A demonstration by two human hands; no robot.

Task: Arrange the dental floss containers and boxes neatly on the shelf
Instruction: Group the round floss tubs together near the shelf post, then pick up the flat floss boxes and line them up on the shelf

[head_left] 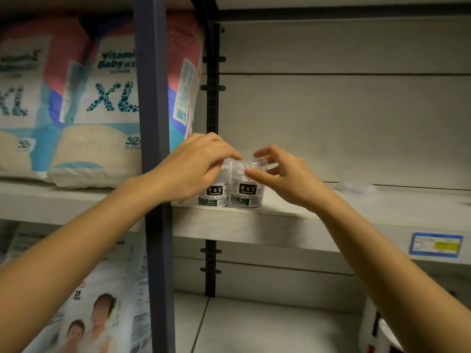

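Two clear dental floss containers with black and green labels stand side by side at the left end of the pale shelf [331,215]. My left hand [196,166] curls over the top of the left container [214,194]. My right hand [283,174] pinches the lid of the right container [246,196] between thumb and fingers. The two containers touch each other near the shelf's front edge.
Large diaper packs [102,103] fill the bay to the left, beyond a dark blue upright post [153,123]. A small clear object [355,187] lies farther right on the shelf. A blue price tag [436,244] sits on the shelf's front edge. A white item [377,332] stands on the lower shelf.
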